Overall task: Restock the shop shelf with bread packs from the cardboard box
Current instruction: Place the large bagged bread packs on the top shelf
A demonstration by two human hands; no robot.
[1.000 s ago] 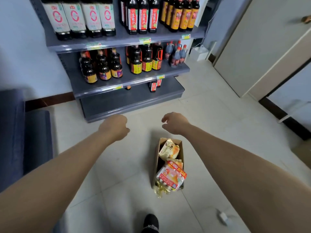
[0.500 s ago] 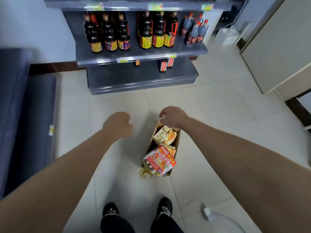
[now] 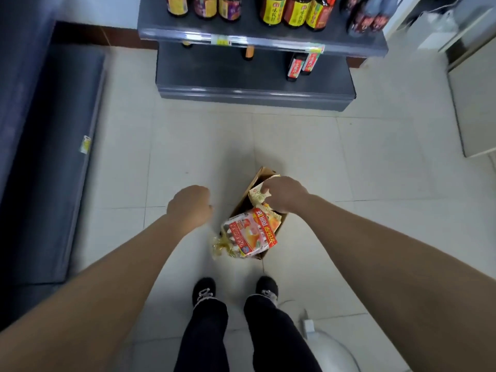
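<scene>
Tiled floor (image 3: 335,162), cardboard box (image 3: 243,204), right hand (image 3: 285,194) on bread pack (image 3: 256,194)

floor (image 3: 349,162): cardboard box (image 3: 264,173), white plug (image 3: 308,324), shelf (image 3: 241,76) | shelf: bottles (image 3: 295,67)

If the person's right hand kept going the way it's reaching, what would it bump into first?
The pale bread pack at the far end of the cardboard box. The right hand is directly over it; its fingertips may be touching it, but depth is unclear.
</scene>
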